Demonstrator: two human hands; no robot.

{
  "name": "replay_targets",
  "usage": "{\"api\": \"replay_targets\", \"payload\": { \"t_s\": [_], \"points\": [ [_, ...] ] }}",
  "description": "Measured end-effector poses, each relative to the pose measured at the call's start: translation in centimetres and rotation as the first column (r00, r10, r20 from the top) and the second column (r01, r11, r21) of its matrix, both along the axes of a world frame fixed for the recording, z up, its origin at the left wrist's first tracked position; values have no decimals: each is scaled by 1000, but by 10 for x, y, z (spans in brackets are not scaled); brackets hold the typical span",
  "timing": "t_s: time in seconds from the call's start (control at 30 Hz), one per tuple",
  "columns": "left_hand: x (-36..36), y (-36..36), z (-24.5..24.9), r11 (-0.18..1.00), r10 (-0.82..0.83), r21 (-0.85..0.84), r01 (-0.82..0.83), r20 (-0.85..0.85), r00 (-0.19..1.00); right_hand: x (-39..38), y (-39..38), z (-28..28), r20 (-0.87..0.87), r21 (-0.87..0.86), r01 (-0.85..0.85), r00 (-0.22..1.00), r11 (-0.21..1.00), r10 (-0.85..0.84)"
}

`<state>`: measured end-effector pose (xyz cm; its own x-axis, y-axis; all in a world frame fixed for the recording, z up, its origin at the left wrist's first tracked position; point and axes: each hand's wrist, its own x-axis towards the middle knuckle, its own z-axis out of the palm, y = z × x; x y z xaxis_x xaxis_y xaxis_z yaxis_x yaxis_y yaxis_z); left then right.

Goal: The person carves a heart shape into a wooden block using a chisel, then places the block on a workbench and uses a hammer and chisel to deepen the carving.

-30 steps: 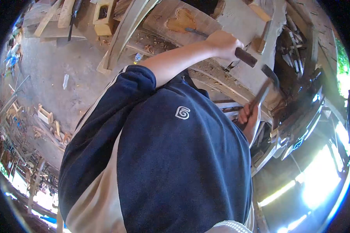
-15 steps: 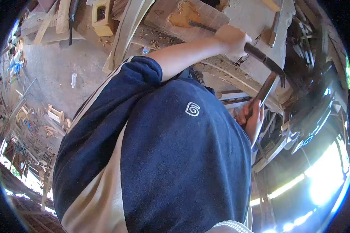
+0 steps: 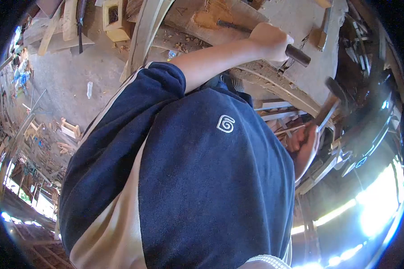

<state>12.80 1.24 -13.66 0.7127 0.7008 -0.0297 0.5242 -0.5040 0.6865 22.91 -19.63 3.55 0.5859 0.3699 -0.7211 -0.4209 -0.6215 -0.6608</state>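
Note:
My left hand (image 3: 268,41) is closed around a chisel (image 3: 298,55); its dark blade points left, with the tip over a pale orange carved hollow (image 3: 205,20) in a wooden slab (image 3: 184,21). The butt of the chisel sticks out on the right side of my fist. Lower right, my right hand (image 3: 304,140) is wrapped round the handle of a hammer (image 3: 336,88). The hammer is slightly blurred, and its head stands apart from the chisel's butt.
A wooden piece (image 3: 319,36) lies on the slab's right part. At upper left are a yellowish hollow block (image 3: 116,20) and wood strips (image 3: 69,22). A clear plastic bottle (image 3: 90,89) lies on the concrete floor (image 3: 60,85). Timber pieces (image 3: 278,110) lie beneath the slab's edge.
The hammer head has moved off the chisel's butt, down and to the right, along with my right hand. My left hand keeps its hold on the chisel, shifted slightly in view.

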Motion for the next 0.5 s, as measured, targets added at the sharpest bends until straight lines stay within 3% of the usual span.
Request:
{"api": "replay_targets", "payload": {
  "t_s": [0.07,0.13,0.2,0.27,0.33,0.37,0.5],
  "points": [
    [0,2,3,1000,-2,-28,2,-20,1000,9,-5,-10,86,151,175,978,973,-189],
    [-1,2,4,1000,-3,-30,3,-7,1000,-15,9,-11,115,107,177,975,978,-189],
    [-3,2,2,1000,-5,-28,5,8,1000,-26,15,-10,-23,6,-104,994,995,104],
    [-7,1,-5,999,-24,45,23,12,1000,-18,15,-1,-38,-12,-97,995,995,96],
    [-7,-2,-16,994,-69,90,66,35,997,-9,9,6,123,3,54,991,999,-54],
    [-7,-2,-17,985,-109,140,99,62,992,-2,7,8,131,45,134,982,990,-139],
    [-9,-5,-15,975,-144,181,132,55,988,-3,6,6,19,160,193,980,968,-198]
  ]
}}
